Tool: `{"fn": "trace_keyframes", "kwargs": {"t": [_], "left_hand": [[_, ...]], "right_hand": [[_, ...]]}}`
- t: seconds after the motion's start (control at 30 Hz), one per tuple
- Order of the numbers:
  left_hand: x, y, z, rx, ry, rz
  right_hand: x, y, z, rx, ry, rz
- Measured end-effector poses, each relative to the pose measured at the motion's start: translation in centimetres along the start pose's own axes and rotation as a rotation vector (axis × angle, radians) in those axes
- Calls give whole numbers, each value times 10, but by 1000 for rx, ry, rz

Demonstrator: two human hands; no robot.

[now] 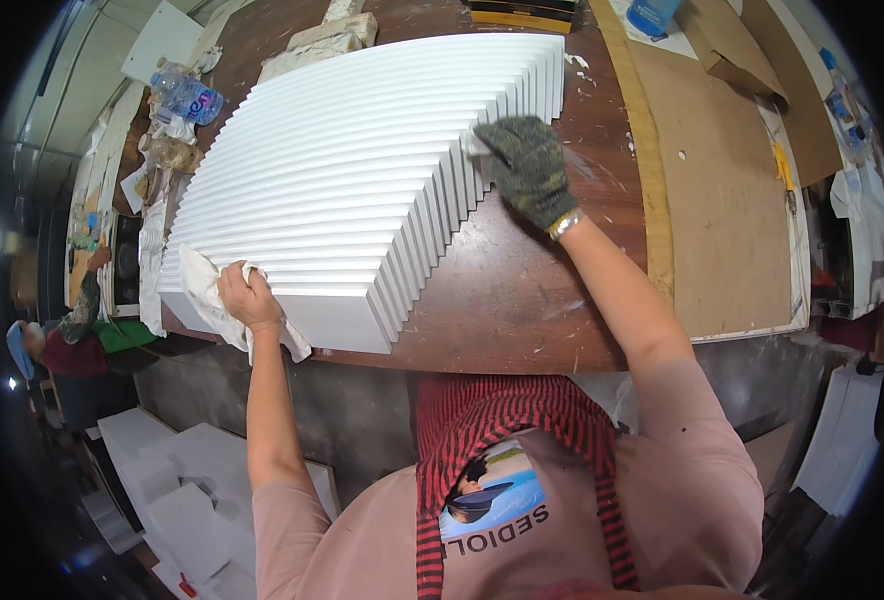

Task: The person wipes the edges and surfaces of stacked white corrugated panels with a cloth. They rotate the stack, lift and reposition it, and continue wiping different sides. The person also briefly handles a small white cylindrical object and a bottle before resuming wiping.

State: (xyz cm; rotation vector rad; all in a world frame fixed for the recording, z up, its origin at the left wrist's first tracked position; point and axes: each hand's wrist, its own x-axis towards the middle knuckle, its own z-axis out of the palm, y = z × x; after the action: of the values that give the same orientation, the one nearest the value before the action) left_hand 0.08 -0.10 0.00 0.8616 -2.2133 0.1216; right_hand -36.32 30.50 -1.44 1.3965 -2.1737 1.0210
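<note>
While the left hand (249, 296) grips a crumpled white cloth (212, 300), fingers curled tight round it, it presses the rag onto the near-left corner of a stack of white panels (362, 170) fanned out in steps across the brown worktable (522, 300). Stack sits center-left on the table, w/ its near edge at the table's front lip. Judgement: wiping goes best along each exposed strip, not across, so the cloth doesn't snag on the stepped edges; light pressure, since a hard push at the corner could slide the fan apart.

Further out, the right hand (530, 165), in a dark knit glove, rests on the stepped right side of the stack; gloved fingers are bent & close together over the panel ends, steadying them. Probably worth keeping that hold firm while the cloth moves.

Beyond, a tan board (722, 230) lies on the table's right side, apart from the stack. Plastic water bottles (187, 95) lie at the far-left edge, near the stack's far corner.
</note>
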Motion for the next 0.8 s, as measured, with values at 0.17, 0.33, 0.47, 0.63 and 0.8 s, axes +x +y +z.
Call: {"fn": "trace_keyframes", "kwargs": {"t": [0.17,0.33,0.47,0.63,0.8], "left_hand": [[1,-1,0,-9,-21,-30],[-2,-2,0,5,-17,-16],[1,-2,1,0,-25,-20],[1,1,0,-14,-12,-17],[-1,1,-1,1,-41,-33]], "right_hand": [[-8,-6,-3,63,-19,-117],[-7,-4,-6,90,-130,118],[7,13,2,-60,97,42],[-17,6,-3,-29,-193,-33],[7,19,-6,-54,47,-27]]}}
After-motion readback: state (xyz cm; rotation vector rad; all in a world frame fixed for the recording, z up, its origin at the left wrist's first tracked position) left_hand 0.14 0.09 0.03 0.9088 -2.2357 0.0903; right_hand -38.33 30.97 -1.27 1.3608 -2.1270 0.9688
